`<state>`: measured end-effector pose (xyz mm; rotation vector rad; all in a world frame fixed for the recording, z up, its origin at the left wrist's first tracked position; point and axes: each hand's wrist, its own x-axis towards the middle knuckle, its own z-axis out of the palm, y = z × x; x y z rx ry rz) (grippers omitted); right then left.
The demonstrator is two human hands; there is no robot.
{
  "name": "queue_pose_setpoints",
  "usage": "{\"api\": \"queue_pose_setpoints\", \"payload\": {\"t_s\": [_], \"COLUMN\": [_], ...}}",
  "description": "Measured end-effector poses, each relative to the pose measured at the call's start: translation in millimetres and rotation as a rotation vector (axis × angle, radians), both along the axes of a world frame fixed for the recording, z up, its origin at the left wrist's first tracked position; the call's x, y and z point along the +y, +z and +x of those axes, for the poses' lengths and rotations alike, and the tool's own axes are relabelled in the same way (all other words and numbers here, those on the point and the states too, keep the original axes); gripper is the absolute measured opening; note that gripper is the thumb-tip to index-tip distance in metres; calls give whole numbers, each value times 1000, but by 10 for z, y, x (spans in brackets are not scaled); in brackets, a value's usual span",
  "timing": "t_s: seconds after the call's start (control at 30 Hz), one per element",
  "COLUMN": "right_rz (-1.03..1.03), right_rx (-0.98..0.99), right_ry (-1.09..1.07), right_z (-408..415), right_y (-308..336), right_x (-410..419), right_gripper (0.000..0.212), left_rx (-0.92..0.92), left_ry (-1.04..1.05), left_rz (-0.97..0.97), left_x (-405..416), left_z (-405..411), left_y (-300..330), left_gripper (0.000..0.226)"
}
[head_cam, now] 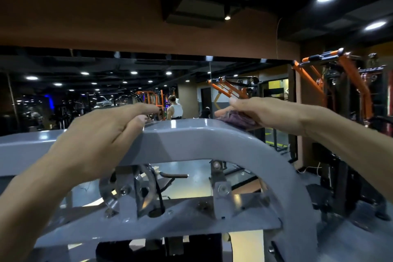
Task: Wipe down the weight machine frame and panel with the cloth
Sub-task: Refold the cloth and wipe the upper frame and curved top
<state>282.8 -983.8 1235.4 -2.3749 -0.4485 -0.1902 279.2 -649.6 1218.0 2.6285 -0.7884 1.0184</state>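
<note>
1. The grey weight machine frame (191,140) fills the lower half of the head view; its flat top beam runs in from the left edge and bends down in a broad curve at the right.
2. The left hand (102,136) lies palm-down on the top of that beam, left of its middle, with the fingers straight and close together, reaching over the far edge. It holds nothing; the thumb (136,123) rests along the near face of the beam.
3. Below the beam, a metal pulley wheel (127,189) sits in its bracket with a black cable (159,195) running down over it into a hole in the lower grey plate (191,219).
4. A bolted steel bracket (221,187) stands on the same plate, right of the pulley.
5. Beyond the frame's far edge, a mirror wall (85,91) reflects ceiling lights and gym equipment, and a person in a white sleeveless top (176,110) is seen from behind.
6. The purple cloth (238,118) lies bunched on the top of the beam at its right end, just where the curve begins.
7. The right hand (255,110) presses down on the cloth, fingers flat over it and pointing left; whether the thumb curls under the cloth cannot be told.
8. Orange machine arms (314,74) rise at the far right, well apart from the frame.
</note>
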Motion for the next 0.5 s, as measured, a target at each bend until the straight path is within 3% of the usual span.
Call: {"api": "queue_pose_setpoints", "payload": {"t_s": [0.13,0.27,0.5], "right_rz": [93,291,107], "right_rx": [-26,-2,-115], "right_ry": [118,303,356], "right_z": [8,76,186], "right_y": [-147,-242,-180], "right_x": [-213,-395,-468], "right_gripper": [39,38,35], "left_rx": [36,17,-52], "left_ry": [53,24,-3], "left_rz": [-2,-142,-173], "left_x": [-51,-317,-1084], "left_z": [-33,-177,-359], "left_y": [18,39,53], "left_gripper": [52,28,36]}}
